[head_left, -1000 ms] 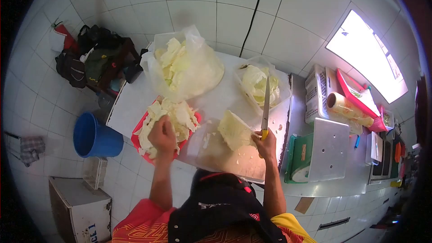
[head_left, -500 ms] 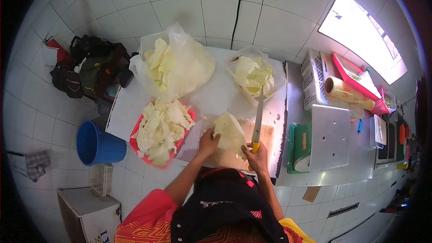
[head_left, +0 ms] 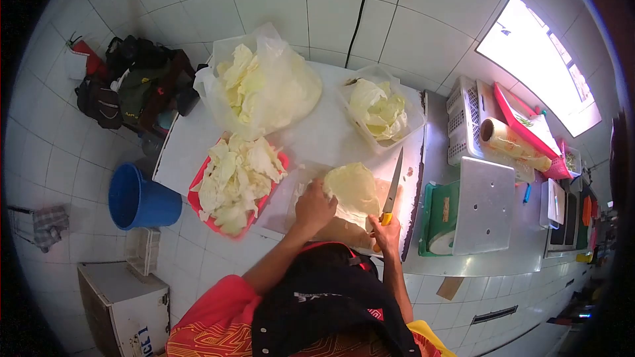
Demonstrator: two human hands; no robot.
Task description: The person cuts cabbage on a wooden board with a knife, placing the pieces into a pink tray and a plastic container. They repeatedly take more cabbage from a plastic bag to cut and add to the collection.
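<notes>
A pale cabbage leaf [head_left: 352, 187] lies over the wooden cutting board [head_left: 337, 230] in front of me. My left hand [head_left: 314, 207] grips it at its left edge, fingers partly hidden by the back of the hand. In my right hand [head_left: 385, 231], at the leaf's lower right, is a knife [head_left: 395, 188] held by its yellow handle, blade pointing up and away from me. Left of the board, a red basket [head_left: 194, 197] is heaped with torn cabbage leaves [head_left: 238, 178].
A clear plastic bag [head_left: 291, 89] with cabbage leaves stands at the table's back left, a clear bin [head_left: 410, 133] with cabbage at back right. A green scale [head_left: 442, 215] stands on the steel counter. A blue bucket [head_left: 149, 201] is on the floor to the left.
My left hand has turned and shifted slightly along the leaf's left edge. The leaf is spread more to the right, and the knife in my right hand has moved right and tilted.
</notes>
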